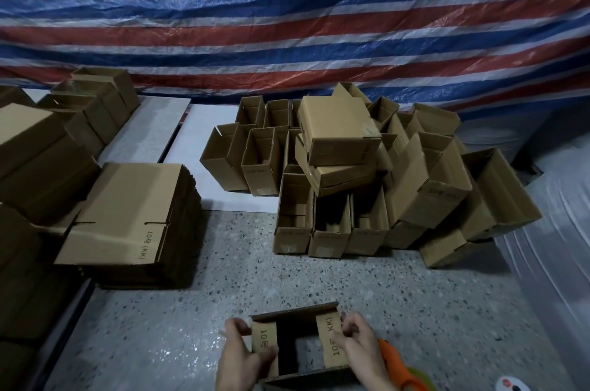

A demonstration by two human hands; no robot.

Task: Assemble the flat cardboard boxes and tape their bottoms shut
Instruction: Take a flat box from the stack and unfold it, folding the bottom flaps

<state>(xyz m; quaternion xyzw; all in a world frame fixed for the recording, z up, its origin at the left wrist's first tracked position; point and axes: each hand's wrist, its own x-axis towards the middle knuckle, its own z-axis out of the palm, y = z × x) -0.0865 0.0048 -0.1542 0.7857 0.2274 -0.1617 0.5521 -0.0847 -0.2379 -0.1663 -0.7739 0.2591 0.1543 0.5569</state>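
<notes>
My left hand [241,350] and right hand [357,344] each grip a short flap of the box [297,311] between them; I would fold both flat first.

Only the person's hands and lower arms are in view. The left hand [244,349] is bare, with the wrist and forearm behind it uncovered down to the bottom edge. The right hand [357,341] is likewise bare through wrist and forearm. The nails seem short and plain, though the view is too soft to be sure.
</notes>
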